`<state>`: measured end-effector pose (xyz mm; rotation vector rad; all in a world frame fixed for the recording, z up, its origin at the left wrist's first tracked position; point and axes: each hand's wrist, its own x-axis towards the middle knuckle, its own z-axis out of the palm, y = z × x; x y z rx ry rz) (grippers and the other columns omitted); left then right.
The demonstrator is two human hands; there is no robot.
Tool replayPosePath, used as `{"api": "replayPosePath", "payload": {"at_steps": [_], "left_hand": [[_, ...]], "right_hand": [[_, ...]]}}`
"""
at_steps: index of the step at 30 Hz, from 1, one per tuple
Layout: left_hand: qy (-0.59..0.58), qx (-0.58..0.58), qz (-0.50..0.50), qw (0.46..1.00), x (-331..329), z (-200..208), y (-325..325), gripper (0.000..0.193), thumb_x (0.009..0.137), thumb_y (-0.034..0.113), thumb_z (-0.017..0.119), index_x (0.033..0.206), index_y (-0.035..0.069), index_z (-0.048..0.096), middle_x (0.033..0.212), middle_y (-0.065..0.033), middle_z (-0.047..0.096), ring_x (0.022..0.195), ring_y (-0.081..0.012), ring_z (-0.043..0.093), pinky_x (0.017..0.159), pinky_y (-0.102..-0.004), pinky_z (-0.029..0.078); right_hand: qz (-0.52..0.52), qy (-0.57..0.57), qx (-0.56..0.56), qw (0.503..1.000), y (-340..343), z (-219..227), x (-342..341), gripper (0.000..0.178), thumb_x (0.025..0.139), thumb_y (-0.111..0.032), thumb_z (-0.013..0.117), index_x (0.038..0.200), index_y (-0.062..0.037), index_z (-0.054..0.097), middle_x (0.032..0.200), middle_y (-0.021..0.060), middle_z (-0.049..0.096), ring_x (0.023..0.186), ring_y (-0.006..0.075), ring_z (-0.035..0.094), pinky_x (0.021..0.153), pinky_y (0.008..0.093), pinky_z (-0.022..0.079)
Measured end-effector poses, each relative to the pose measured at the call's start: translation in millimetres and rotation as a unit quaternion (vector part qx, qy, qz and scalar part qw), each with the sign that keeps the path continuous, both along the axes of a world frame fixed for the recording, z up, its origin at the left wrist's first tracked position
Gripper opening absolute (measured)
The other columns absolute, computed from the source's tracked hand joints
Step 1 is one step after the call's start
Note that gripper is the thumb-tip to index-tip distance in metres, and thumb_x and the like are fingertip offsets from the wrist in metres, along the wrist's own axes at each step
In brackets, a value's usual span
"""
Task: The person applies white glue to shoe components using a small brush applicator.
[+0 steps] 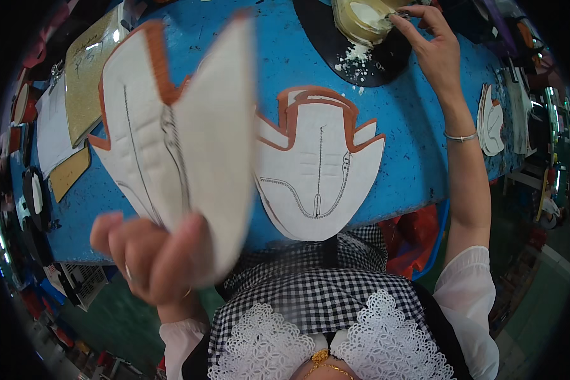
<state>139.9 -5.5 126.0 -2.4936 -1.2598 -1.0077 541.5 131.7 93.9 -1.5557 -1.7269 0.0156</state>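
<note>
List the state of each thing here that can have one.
Left hand: gripping the raised white piece
Raised white piece: stitched, partly blurred
Right hand: at the tub's rim
Tub: open, white contents showing
Black mat: white-spattered
Stacked white pieces: lying on the blue table, stitched face up

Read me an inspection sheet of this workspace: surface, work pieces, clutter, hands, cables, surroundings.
Surface: blue tabletop, speckled with dark marks.
Job's things: stacked white panels with reddish-brown edging, near the front edge; yellowish translucent container of white powder on a black rounded mat, powder spilled beside it.
Clutter: gold glittery sheet and white papers, left; more white pieces, far right.
Grips: left hand holds similar white panel material, partly blurred; right hand at the container's rim, exact contact unclear.
Cables: nothing seen.
Surroundings: green floor; glossy red material below the table edge.
</note>
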Motion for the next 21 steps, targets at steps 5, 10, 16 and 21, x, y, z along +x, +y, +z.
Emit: {"api": "replayPosePath", "payload": {"at_steps": [5,10,16,21], "left_hand": [[0.03,-0.197,-0.037,0.979,5.8,-29.2,11.8,0.033,0.068,0.011,0.081,0.1,0.012,0.073,0.095,-0.0051,0.063,0.084,-0.0253,0.059,0.086,-0.0415,0.045],[-0.084,-0.321,-0.272,0.903,45.9,-44.1,-19.7,0.044,0.065,0.015,0.085,0.107,0.012,0.072,0.115,-0.0047,0.066,0.103,-0.0241,0.061,0.085,-0.0387,0.048],[-0.015,-0.283,-0.272,0.92,66.7,-62.2,-33.9,0.041,0.072,0.023,0.079,0.11,0.01,0.07,0.117,-0.0028,0.064,0.104,-0.022,0.06,0.087,-0.0377,0.048],[0.003,-0.266,-0.285,0.921,66.2,-62.1,-32.3,0.042,0.071,0.019,0.078,0.111,0.006,0.07,0.115,-0.0035,0.064,0.102,-0.0218,0.061,0.085,-0.0365,0.048]], "right_hand": [[0.052,0.236,-0.097,0.966,-29.3,-5.1,5.0,0.013,0.096,-0.008,0.065,0.106,-0.0003,0.067,0.106,0.0026,0.069,0.1,0.0088,0.062,0.092,0.0247,0.047],[0.164,0.229,-0.215,0.935,-93.6,-2.4,-49.5,0.017,0.089,-0.015,0.074,0.101,-0.0037,0.069,0.095,-0.0002,0.069,0.09,0.0061,0.061,0.079,0.0216,0.048],[0.219,0.11,-0.265,0.933,-131.4,-10.9,-89.4,0.02,0.08,-0.015,0.079,0.096,-0.0078,0.071,0.081,0.0011,0.065,0.075,0.0134,0.059,0.071,0.0286,0.044],[0.14,0.038,-0.174,0.974,-119.6,-20.7,-91.3,0.022,0.075,-0.017,0.083,0.09,-0.0086,0.069,0.075,0.001,0.062,0.069,0.0188,0.057,0.075,0.0319,0.042]]}}
